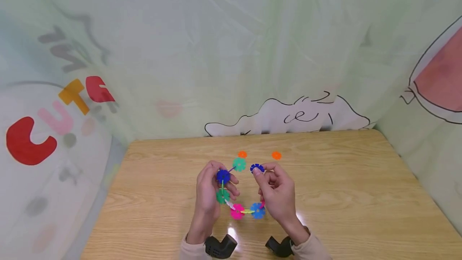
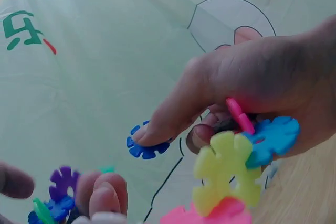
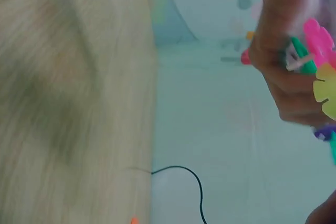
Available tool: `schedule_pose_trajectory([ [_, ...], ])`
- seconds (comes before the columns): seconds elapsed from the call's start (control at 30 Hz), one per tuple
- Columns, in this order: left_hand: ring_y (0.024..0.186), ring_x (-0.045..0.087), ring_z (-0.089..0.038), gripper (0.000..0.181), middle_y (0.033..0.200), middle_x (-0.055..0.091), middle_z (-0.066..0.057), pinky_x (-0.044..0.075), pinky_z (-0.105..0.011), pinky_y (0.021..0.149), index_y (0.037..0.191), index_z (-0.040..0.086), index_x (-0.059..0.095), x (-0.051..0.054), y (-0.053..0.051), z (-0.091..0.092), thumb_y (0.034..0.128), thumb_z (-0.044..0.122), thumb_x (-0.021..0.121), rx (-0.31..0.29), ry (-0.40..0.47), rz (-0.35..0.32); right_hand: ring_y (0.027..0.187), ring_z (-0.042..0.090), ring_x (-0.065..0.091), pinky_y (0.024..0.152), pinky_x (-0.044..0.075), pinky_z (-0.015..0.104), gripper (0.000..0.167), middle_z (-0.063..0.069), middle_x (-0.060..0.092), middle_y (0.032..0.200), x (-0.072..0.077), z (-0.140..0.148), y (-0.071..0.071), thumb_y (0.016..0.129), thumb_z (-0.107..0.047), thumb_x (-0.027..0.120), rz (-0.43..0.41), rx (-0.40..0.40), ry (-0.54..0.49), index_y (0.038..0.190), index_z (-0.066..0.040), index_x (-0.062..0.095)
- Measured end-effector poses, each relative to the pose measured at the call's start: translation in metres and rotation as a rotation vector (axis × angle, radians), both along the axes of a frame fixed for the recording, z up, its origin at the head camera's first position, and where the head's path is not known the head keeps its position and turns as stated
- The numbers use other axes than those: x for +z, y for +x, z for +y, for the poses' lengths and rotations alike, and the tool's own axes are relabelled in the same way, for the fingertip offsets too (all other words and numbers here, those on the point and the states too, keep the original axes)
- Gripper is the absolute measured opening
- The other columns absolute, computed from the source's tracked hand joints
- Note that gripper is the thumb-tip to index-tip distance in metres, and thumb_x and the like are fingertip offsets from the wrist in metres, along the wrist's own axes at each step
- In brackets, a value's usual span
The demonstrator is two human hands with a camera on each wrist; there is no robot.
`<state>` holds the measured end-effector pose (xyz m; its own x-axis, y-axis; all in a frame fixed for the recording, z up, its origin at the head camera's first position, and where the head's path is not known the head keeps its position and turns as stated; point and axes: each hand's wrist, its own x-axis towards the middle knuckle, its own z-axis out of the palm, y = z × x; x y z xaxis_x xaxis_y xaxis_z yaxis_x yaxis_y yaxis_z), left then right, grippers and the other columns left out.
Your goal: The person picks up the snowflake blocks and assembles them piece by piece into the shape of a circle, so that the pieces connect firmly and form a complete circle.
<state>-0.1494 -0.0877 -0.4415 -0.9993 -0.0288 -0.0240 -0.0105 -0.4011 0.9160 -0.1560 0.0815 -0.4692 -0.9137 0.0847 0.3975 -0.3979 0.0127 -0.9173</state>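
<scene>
A chain of interlocking plastic snowflake discs hangs in a curve between the hands, with a pink disc (image 1: 237, 211), a light blue disc (image 1: 258, 210) and a yellow disc (image 2: 227, 174) along its lower part. My left hand (image 1: 208, 191) holds the chain near a dark blue disc (image 1: 223, 176). Beyond that, a teal disc (image 1: 239, 164) sticks out at the chain's far end. Between thumb and index finger, my right hand (image 1: 277, 189) pinches a separate dark blue disc (image 2: 148, 141). The chain's other end, with a pink disc (image 2: 240, 115), runs behind the right hand and is partly hidden.
Two orange discs (image 1: 242, 154) (image 1: 276, 155) lie on the wooden table (image 1: 343, 196) past the hands. A printed curtain (image 1: 231, 51) rises behind the table's back edge. Each wrist carries a black camera mount (image 1: 221, 247).
</scene>
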Motion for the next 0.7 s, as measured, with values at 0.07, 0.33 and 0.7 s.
schedule_pose_trajectory([
  [0.07, 0.045, 0.062, -0.013, 0.021, 0.063, 0.063, 0.001, 0.057, -0.026, 0.046, 0.103, 0.006, 0.052, 0.001, 0.0, -0.001, 0.1118, 0.022, 0.041, -0.027, -0.018, -0.02, 0.04, 0.017, 0.05, 0.035, 0.048, 0.026, 0.007, 0.006, 0.051, 0.056, 0.002, 0.004, -0.002, 0.098, 0.005, 0.07, 0.011, 0.018, 0.019, 0.1, 0.0, 0.065],
  [0.33, 0.042, 0.055, -0.011, 0.021, 0.058, 0.048, 0.004, 0.052, -0.023, 0.045, 0.095, 0.013, 0.063, -0.001, 0.003, 0.0, 0.1088, 0.029, 0.059, -0.119, -0.007, -0.039, 0.045, 0.016, 0.055, 0.039, 0.051, 0.027, 0.007, 0.006, 0.056, 0.06, 0.009, 0.015, -0.005, 0.099, 0.004, 0.069, 0.041, 0.181, 0.111, 0.101, -0.002, 0.067],
  [0.7, 0.04, 0.053, -0.01, 0.023, 0.058, 0.048, 0.003, 0.049, -0.022, 0.04, 0.09, 0.013, 0.061, -0.001, 0.004, 0.004, 0.1088, 0.026, 0.058, -0.099, 0.001, -0.04, 0.071, 0.012, 0.075, 0.064, 0.066, 0.027, 0.008, 0.01, 0.078, 0.087, 0.016, 0.023, -0.005, 0.097, 0.003, 0.072, 0.094, 0.096, 0.303, 0.104, -0.002, 0.071],
])
